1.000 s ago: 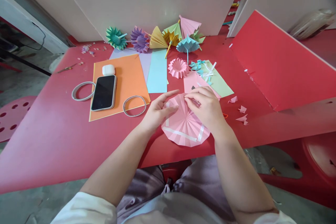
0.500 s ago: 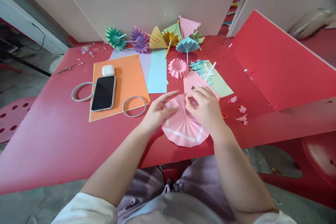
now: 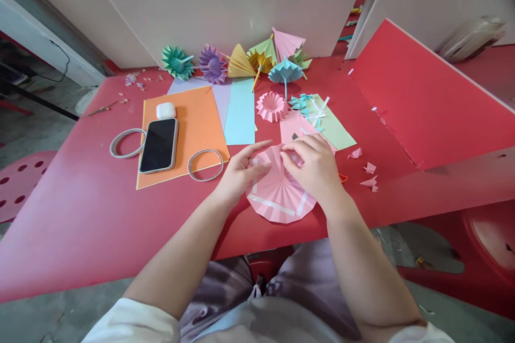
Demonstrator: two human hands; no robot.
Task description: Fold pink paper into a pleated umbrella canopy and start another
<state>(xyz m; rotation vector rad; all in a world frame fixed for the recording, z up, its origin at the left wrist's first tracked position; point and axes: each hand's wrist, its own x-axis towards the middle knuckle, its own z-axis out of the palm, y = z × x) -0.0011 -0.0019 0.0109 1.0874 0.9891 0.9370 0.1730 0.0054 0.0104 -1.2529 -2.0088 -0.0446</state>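
A pink pleated paper disc [image 3: 277,193] lies near the table's front edge, with whitish strips across its folds. Over its left side is my left hand [image 3: 243,171], thumb and index finger stretched apart; the thumb rests on the paper and the other fingers are mostly hidden. My right hand [image 3: 311,161] covers the disc's upper right, thumb and index finger pinched together at the far edge. What the pinch holds, if anything, is too small to make out. Beyond the hands sits a smaller pink pleated paper ring [image 3: 272,106].
Several folded paper umbrellas [image 3: 286,71] line the back. At left, a phone [image 3: 159,144] and white earbud case [image 3: 166,111] lie on orange paper [image 3: 197,118], between two tape rolls [image 3: 206,165]. Pink scraps [image 3: 369,182] lie right, before a raised red board [image 3: 426,96].
The camera view has shifted slightly. My right hand has moved a little left along the disc's far edge; my left hand keeps nearly the same pose.
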